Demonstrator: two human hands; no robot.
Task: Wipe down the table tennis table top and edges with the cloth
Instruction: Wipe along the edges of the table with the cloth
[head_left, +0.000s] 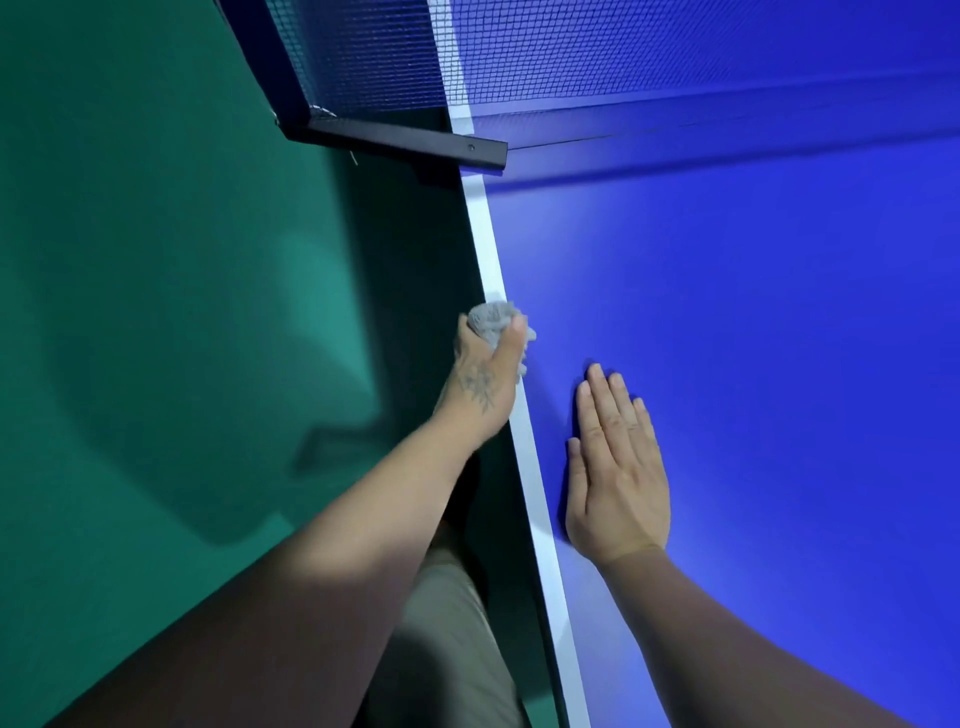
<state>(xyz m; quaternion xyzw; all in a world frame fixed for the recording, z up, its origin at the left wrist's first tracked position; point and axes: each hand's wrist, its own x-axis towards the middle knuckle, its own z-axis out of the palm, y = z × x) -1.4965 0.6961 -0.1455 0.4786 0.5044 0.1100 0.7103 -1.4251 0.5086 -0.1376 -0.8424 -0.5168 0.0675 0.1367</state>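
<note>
Cloth (496, 319) (grey, nubbly) bunched in left hand's (485, 371) grip; right hand (615, 478) flat, released.

two hands (485, 374); one cloth (496, 318); one table (753, 312); seemingly one net (675, 47)

Most of the grey cloth (497, 322) hidden inside the left hand (485, 379), its fingers out of sight below the table edge (524, 441).
</note>
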